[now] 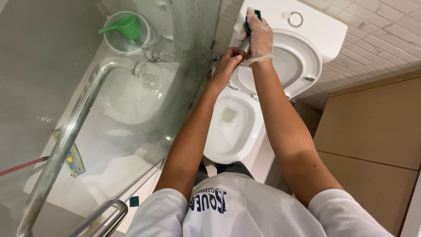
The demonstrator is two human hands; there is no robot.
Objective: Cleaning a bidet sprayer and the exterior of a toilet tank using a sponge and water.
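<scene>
Head view, right hand (259, 37): clear-gloved, pressing dark green rectangular scrub sponge (253, 16) flat against white ceramic cistern (324, 33).
Head view, left hand (228, 61): bare, closed around slim metal spray handle (244, 45).
Risk: wet grip slipping; handle dropping into open white toilet bowl (228, 131).

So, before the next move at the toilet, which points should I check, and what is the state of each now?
1. Right hand gloved, on the green sponge: ok.
2. Left hand gloved: not ok, bare.
3. Toilet lid and seat raised: ok.
4. Toilet bowl free of objects: ok, only water.
5. What the left hand grips: cannot tell.
</scene>
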